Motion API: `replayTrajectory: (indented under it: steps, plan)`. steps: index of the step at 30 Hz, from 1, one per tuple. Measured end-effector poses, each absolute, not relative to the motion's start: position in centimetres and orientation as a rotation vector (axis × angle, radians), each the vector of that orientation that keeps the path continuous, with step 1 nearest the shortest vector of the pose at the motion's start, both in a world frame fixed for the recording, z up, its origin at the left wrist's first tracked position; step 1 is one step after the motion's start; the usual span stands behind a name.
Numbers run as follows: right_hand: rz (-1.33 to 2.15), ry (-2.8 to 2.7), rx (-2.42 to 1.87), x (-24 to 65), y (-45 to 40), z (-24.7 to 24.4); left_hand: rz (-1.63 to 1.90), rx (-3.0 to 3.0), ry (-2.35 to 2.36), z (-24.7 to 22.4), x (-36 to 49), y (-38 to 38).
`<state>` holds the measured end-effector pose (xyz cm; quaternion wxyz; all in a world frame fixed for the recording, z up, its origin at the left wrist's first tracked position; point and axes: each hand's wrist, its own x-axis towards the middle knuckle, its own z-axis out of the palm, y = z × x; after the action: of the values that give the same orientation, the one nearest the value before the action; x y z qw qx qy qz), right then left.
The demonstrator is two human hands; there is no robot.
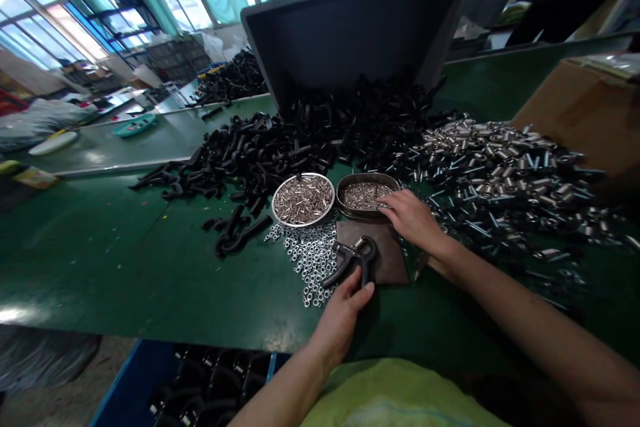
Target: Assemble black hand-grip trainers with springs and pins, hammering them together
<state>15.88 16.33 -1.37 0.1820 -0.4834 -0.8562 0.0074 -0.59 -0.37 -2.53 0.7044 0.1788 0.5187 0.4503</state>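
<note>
My left hand is closed on the lower end of a black hand grip strengthener, which has a coil spring near its top. The grip strengthener is over a flat brown metal plate. My right hand reaches to an oval tin of small metal pieces. Its thumb and fingertips come together at the tin's right side; what they pinch is too small to make out. A thin pointed object shows below the right palm, mostly hidden. Loose nuts lie left of the plate.
A round dish of metal pins stands left of the tin. Black handles are heaped behind, before a tipped grey bin. Springs and screws spread to the right near a cardboard box. A blue crate stands below the table edge.
</note>
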Motion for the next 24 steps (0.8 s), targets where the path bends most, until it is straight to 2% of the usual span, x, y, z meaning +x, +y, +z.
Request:
replayTrajectory:
  steps: [9, 17, 21, 24]
  plan:
    - [0.095, -2.734, -1.568, 10.2, 23.8, -2.1, 0.922, 0.762, 1.244, 0.0, -3.1, -0.1]
    - [0.099, -2.711, -1.68, 11.6, 23.3, -1.4, 0.943, 1.605, 1.555, -0.5, -5.1, 10.4]
    - [0.147, -2.664, -1.693, 12.8, 23.0, -1.5, 0.529, 2.124, 1.735, -0.5, -3.6, 17.3]
    - [0.207, -2.622, -1.685, 13.3, 22.8, -1.4, 0.322, 2.152, 1.78, -1.0, -1.9, 21.3]
